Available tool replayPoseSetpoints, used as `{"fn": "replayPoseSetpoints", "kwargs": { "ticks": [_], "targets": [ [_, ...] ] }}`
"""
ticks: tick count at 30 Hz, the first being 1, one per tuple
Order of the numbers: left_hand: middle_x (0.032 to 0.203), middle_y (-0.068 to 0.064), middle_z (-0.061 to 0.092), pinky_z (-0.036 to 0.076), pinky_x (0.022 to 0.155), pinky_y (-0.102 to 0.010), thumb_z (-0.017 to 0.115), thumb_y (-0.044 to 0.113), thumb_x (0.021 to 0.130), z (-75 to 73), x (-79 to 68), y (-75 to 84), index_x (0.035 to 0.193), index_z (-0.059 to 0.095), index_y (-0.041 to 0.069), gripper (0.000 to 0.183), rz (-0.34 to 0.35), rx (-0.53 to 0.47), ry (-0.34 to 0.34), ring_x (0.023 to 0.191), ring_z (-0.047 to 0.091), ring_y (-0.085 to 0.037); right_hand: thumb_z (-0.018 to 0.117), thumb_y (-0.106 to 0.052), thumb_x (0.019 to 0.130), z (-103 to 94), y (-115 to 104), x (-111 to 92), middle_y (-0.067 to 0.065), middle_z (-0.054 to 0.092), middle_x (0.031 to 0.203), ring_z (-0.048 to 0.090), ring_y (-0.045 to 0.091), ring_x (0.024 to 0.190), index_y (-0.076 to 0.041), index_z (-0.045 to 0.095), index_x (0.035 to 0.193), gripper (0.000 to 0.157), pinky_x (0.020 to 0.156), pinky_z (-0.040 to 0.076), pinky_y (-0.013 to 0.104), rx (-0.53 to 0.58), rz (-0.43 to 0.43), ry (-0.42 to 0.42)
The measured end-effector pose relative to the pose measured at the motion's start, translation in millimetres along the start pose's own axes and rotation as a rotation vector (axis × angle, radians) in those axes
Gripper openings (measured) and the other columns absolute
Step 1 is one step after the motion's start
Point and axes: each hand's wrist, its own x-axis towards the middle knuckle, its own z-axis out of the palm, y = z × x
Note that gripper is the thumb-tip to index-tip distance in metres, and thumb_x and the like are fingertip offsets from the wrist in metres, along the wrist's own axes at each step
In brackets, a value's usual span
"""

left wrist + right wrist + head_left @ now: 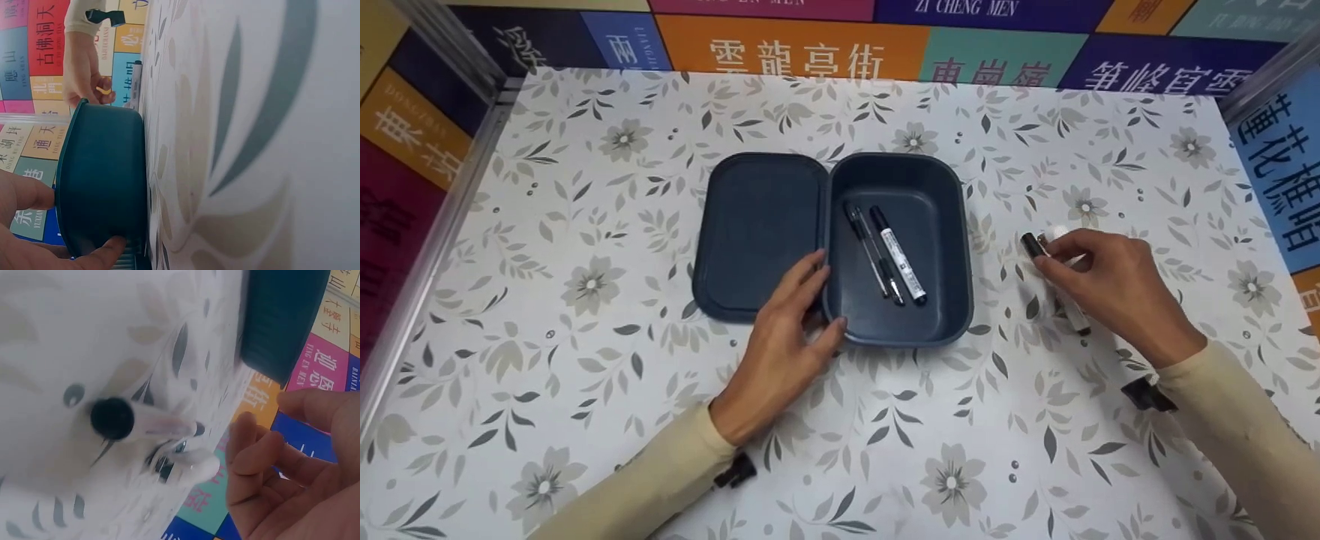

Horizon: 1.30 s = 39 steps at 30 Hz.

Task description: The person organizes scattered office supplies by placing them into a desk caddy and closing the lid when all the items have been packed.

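Note:
My left hand [780, 337] rests against the left front corner of a dark blue box [952, 322]. In the left wrist view its thumb touches the box's rim and another finger lies against the wall lower down. Inside the box lie a clear-barrelled pen [866, 247] with black parts and a white-labelled marker [901, 259]. My right hand [1110, 289] hovers right of the box, fingers loosely bent. Beneath it, a marker with a black end [112, 419] and a white object with dark parts [194, 467] lie on the table. The right wrist view shows nothing between the fingers.
The box's dark blue lid [761, 232] lies flat against its left side. A white floral cloth [847, 442] covers the table. Coloured panels with characters [802, 56] stand behind and at both sides, with a metal-like frame edge [442, 247] on the left.

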Motion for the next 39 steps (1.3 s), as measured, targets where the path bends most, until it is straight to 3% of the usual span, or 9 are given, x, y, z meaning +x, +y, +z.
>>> {"fn": "replayPoseSetpoints", "kwargs": {
  "ticks": [5, 14, 21, 28, 32, 39],
  "targets": [
    [0.175, -0.013, 0.036, 0.052, 0.113, -0.026, 0.075, -0.004, 0.098, -0.2, -0.1, 1.0, 0.159, 0.046, -0.013, 0.068, -0.007, 0.001, -0.002, 0.154, 0.046, -0.023, 0.078, -0.034, 0.104, -4.4, 8.4, -3.4, 0.015, 0.082, 0.104, 0.066, -0.002, 0.076, -0.005, 0.083, 0.111, 0.030, 0.061, 0.046, 0.016, -0.043, -0.002, -0.018],
    [0.175, -0.012, 0.037, 0.053, 0.112, -0.027, 0.075, -0.005, 0.097, -0.5, 0.4, 0.9, 0.159, 0.046, -0.014, 0.069, -0.004, -0.006, 0.000, 0.151, 0.049, -0.024, 0.081, -0.033, 0.102, -4.3, 16.9, -7.4, 0.010, 0.080, 0.094, 0.058, 0.017, 0.068, -0.005, 0.082, 0.103, 0.028, 0.057, 0.041, 0.027, -0.134, -0.036, -0.032],
    [0.175, -0.013, 0.037, 0.052, 0.112, -0.024, 0.075, -0.005, 0.097, -0.1, 0.0, 0.6, 0.159, 0.046, -0.014, 0.069, -0.002, 0.009, 0.003, 0.152, 0.048, -0.025, 0.078, -0.030, 0.100, 1.9, 21.0, -5.6, 0.010, 0.079, 0.094, 0.061, 0.024, 0.072, -0.005, 0.080, 0.103, 0.025, 0.055, 0.043, 0.036, -0.193, 0.030, -0.087],
    [0.175, -0.013, 0.036, 0.051, 0.113, -0.025, 0.075, -0.005, 0.097, 0.4, 0.0, 1.0, 0.159, 0.046, -0.013, 0.069, -0.013, -0.003, 0.003, 0.153, 0.047, -0.025, 0.078, -0.025, 0.099, 6.0, 27.1, -5.7, 0.008, 0.078, 0.091, 0.062, 0.023, 0.071, -0.003, 0.080, 0.100, 0.022, 0.055, 0.044, 0.034, -0.186, 0.042, -0.113],
    [0.175, -0.013, 0.037, 0.054, 0.111, -0.026, 0.075, -0.003, 0.098, -0.2, -0.1, 1.2, 0.160, 0.046, -0.011, 0.069, -0.007, 0.033, 0.001, 0.153, 0.047, -0.022, 0.079, -0.024, 0.099, 8.7, 28.5, -7.0, 0.008, 0.078, 0.090, 0.063, 0.025, 0.076, -0.001, 0.080, 0.102, 0.023, 0.062, 0.046, 0.035, -0.179, 0.051, -0.122],
    [0.175, -0.012, 0.038, 0.055, 0.110, -0.026, 0.076, -0.003, 0.098, -0.3, 0.0, 0.5, 0.159, 0.047, -0.012, 0.069, 0.011, 0.052, 0.005, 0.151, 0.049, -0.022, 0.078, -0.019, 0.097, 12.4, 28.6, -8.0, 0.008, 0.076, 0.086, 0.063, 0.026, 0.074, 0.001, 0.078, 0.099, 0.019, 0.062, 0.046, 0.036, -0.188, 0.026, -0.098]
  ]
}}
